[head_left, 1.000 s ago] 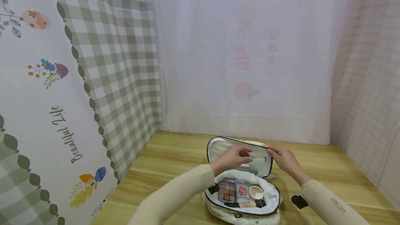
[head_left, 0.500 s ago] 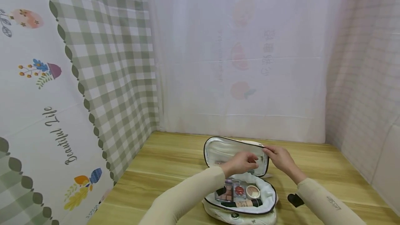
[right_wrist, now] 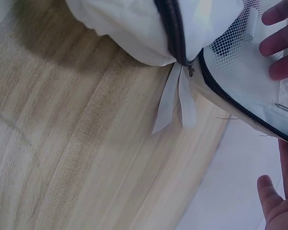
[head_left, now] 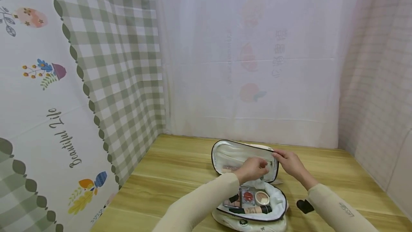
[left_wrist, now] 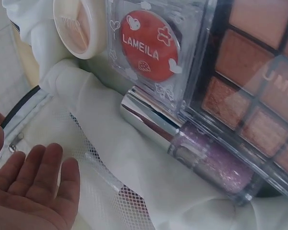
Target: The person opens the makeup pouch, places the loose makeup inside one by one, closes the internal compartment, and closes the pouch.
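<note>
A white makeup bag (head_left: 254, 226) with dark zip edging lies unzipped on the table, its lid (head_left: 225, 151) tipped up at the back. My right hand (head_left: 291, 162) grips the lid's right rim. In front of the lid's mesh pocket (left_wrist: 89, 158) is my left hand (left_wrist: 36, 187), fingers loosely bent and holding nothing, the tips close to a small zip pull (left_wrist: 20, 137). Inside the bag are an eyeshadow palette (left_wrist: 245, 81), a clear LAMEILA compact (left_wrist: 150, 45), a round tri-colour compact (head_left: 262, 198), a glittery purple tube (left_wrist: 213, 158) and a beige tube with black ends (head_left: 252, 209).
The bag stands on a wood-grain table (head_left: 180, 160). White ribbon ends (right_wrist: 175, 103) hang at the bag's hinge corner. A checked cloth (head_left: 128, 46) hangs on the left, a white curtain (head_left: 199, 81) at the back.
My left hand has moved right across the lid's mesh pocket, towards the zip pull, and its forearm now covers more of the palette. My right hand keeps its grip on the lid's rim.
</note>
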Action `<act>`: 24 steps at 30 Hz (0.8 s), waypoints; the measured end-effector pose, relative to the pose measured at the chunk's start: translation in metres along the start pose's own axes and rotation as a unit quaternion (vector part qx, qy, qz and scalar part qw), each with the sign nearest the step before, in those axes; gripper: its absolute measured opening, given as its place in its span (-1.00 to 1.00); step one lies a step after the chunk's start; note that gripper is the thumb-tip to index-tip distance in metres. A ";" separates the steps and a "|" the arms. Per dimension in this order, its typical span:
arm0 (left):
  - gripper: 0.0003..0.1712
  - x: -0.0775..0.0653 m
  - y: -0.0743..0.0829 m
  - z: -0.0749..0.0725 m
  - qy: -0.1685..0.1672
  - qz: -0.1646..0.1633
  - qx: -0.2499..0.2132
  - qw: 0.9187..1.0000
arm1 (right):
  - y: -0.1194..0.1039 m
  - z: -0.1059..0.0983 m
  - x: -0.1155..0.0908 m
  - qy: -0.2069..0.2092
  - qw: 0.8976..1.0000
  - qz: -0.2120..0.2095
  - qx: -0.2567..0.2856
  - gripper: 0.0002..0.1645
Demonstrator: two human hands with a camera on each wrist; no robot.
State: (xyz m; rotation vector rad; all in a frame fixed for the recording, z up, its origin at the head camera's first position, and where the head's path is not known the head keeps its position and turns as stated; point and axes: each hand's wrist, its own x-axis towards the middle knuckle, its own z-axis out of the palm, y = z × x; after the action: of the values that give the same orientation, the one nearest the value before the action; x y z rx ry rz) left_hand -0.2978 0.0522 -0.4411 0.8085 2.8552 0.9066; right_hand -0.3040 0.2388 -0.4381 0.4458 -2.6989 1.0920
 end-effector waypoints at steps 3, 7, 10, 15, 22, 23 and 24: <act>-0.63 0.001 0.002 0.001 0.008 -0.007 0.001 1.000 | 0.000 0.000 0.000 0.000 1.000 -0.001 0.010 -0.53; -0.64 0.001 0.005 0.002 0.024 -0.010 0.001 1.000 | 0.000 0.001 0.000 0.000 1.000 0.003 0.030 -0.55; -0.66 0.001 0.007 0.003 0.036 -0.002 0.009 0.999 | -0.001 0.002 -0.001 0.001 0.999 0.007 0.034 -0.54; -0.67 0.001 0.007 0.006 0.049 0.004 -0.010 0.999 | -0.002 0.002 -0.001 -0.003 0.999 0.008 0.042 -0.52; -0.75 0.007 0.006 0.014 0.080 0.001 -0.044 0.996 | 0.000 0.003 -0.001 0.000 0.998 0.008 0.059 -0.55; -0.77 0.008 0.006 0.016 0.085 -0.001 -0.046 0.995 | 0.000 0.003 -0.001 0.000 0.998 0.006 0.059 -0.56; -0.78 0.009 0.006 0.017 0.090 -0.001 -0.046 0.995 | 0.001 0.003 -0.002 0.000 0.998 0.006 0.062 -0.58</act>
State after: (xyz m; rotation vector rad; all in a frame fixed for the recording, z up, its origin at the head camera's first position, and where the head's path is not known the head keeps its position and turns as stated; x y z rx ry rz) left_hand -0.2994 0.0701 -0.4509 0.7496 2.9369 1.1569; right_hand -0.3028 0.2374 -0.4411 0.4489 -2.6468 1.2673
